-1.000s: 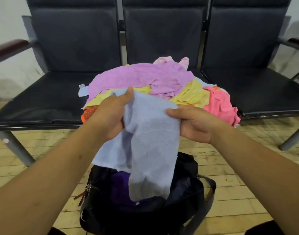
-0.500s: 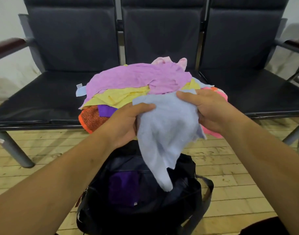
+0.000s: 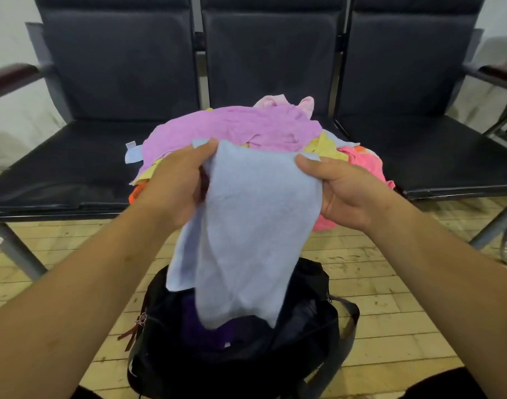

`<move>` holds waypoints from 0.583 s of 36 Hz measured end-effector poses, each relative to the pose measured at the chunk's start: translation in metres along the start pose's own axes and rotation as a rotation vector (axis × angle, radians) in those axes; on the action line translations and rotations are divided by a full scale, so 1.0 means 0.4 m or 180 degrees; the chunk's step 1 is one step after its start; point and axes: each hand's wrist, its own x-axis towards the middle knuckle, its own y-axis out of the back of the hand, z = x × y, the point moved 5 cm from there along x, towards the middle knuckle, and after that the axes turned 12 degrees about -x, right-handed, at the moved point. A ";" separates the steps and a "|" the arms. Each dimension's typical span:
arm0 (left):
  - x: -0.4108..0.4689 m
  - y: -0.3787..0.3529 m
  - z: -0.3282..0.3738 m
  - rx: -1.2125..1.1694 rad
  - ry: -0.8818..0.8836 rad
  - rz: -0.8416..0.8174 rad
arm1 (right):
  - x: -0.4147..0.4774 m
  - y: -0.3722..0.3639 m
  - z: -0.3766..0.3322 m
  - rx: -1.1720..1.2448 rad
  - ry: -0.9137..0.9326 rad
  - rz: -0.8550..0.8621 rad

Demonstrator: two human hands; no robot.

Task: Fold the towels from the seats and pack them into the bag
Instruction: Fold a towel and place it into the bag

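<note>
left hand (image 3: 171,182): bare
right hand (image 3: 350,191): bare, thumbnail cut short
left forearm (image 3: 74,298): bare right to the near edge
right forearm (image 3: 433,269): bare likewise
dark fabric (image 3: 448,384): worn, near edge below the forearms; garment unclear

This looks like a waiting area: three linked black padded seats (image 3: 269,59) stand in a row on slanted metal legs (image 3: 19,251), with dark armrests (image 3: 12,74) at the ends, against a plain white wall (image 3: 13,33), on a worn wood-plank floor (image 3: 376,283).
</note>
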 end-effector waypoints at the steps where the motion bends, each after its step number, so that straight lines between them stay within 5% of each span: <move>1: 0.002 0.007 0.004 0.0087 -0.0026 0.0016 | 0.002 0.004 -0.002 -0.0022 0.0051 0.0088; 6: -0.007 0.001 -0.017 -0.0429 0.0361 -0.0450 | 0.007 -0.001 -0.008 0.0138 0.0177 0.0141; 10: -0.004 -0.002 -0.037 0.0242 0.0547 -0.0913 | 0.009 0.025 -0.022 0.0077 0.0337 0.0275; 21: 0.011 0.006 -0.030 0.0614 0.0048 -0.0509 | 0.000 0.097 -0.045 -0.0851 0.0587 0.0898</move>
